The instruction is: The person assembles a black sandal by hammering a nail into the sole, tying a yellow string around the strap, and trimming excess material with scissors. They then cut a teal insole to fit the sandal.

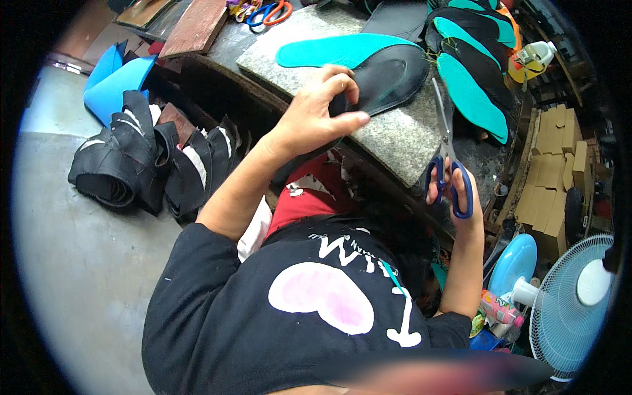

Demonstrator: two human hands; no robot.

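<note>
My right hand [454, 187] grips a pair of scissors [446, 131] by its dark blue handles. The blades point away from me and stand slightly apart. My left hand [322, 108] is at the near end of a black insole [388, 79], its fingers curved and its thumb apart from them. Whether it touches the insole I cannot tell. A teal insole [329, 49] lies partly under the black one. Both rest on a grey stone slab [405, 141]. To the right, by the scissor tips, lies a heap of teal and black insoles [471, 95].
Blue-and-orange-handled scissors [270, 13] and a reddish board [194, 27] lie at the back. Rolled black material [118, 161] and blue sheets [118, 79] are on the left. A yellow jug [530, 62], cardboard boxes [550, 171] and a fan [569, 303] stand at right.
</note>
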